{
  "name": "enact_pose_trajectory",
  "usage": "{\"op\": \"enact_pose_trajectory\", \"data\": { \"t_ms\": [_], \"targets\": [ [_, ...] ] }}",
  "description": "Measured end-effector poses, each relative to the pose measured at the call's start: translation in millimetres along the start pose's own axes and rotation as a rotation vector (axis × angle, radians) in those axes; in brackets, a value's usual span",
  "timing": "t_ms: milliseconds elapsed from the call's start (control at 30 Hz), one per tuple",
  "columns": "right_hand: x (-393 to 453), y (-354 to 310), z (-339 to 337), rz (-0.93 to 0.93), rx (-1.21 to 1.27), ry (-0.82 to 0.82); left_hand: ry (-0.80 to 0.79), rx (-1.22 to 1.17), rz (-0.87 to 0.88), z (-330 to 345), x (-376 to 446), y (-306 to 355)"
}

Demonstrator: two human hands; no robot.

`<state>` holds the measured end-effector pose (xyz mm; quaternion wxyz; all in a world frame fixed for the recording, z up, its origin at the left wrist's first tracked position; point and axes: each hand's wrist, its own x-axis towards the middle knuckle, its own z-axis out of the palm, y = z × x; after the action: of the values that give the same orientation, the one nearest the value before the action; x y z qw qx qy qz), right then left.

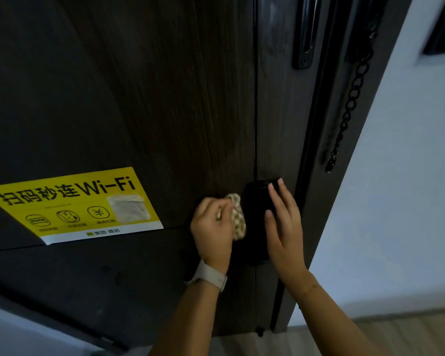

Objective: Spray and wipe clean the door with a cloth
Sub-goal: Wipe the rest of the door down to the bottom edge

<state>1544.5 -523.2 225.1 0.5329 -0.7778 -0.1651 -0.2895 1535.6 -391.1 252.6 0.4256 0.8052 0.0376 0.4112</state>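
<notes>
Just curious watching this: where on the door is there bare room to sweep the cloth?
Bare dark wood lies above the yellow Wi-Fi sticker, left of the door's vertical groove. It's crowded around the black lock, with both hands, and the chain.

A pale wall (pixel 396 201) stands right of the frame, above light wooden flooring (pixel 396 335), dimly lit.

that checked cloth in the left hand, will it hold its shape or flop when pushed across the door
Probably floppy: the cloth is bunched and folded in the left hand. Likely light, since curled fingers alone hold it. It should drag rather than slide on the wood-grain door.
</notes>
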Motion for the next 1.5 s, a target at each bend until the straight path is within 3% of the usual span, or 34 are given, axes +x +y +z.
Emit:
{"op": "enact_pose_trajectory", "data": {
  "t_ms": [167, 533, 867, 1000, 1133, 1300, 1400, 1500],
  "targets": [
    [-1, -2, 1, 0.004, -0.003, 0.009, 0.065, -0.076, 0.091, -4, 38, 36],
    [-1, -7, 0, 0.014, 0.020, -0.004, -0.163, 0.113, -0.026, 10, -16, -6],
    [1, -16, -18, 0.024, 0.007, -0.091, 0.112, -0.046, 0.257, -20, 90, 84],
    [2, -17, -22, 0.022, -0.001, -0.103, -0.045, 0.041, 0.213, -5, 54, 64],
    [12, -23, -44, -0.049, -0.110, -0.081, -0.104, 0.058, 0.184, 2, 36, 53],
    [50, -35, -85, -0.331, -0.346, 0.248, 0.026, -0.030, 0.308, 4, 76, 99],
    [71, -23, -95, -0.281, -0.410, 0.178, 0.038, -0.049, 0.356, 10, 85, 112],
    [74, 1, -90, -0.274, -0.531, 0.063, -0.083, 0.026, 0.409, 18, 77, 105]
  ]
}}
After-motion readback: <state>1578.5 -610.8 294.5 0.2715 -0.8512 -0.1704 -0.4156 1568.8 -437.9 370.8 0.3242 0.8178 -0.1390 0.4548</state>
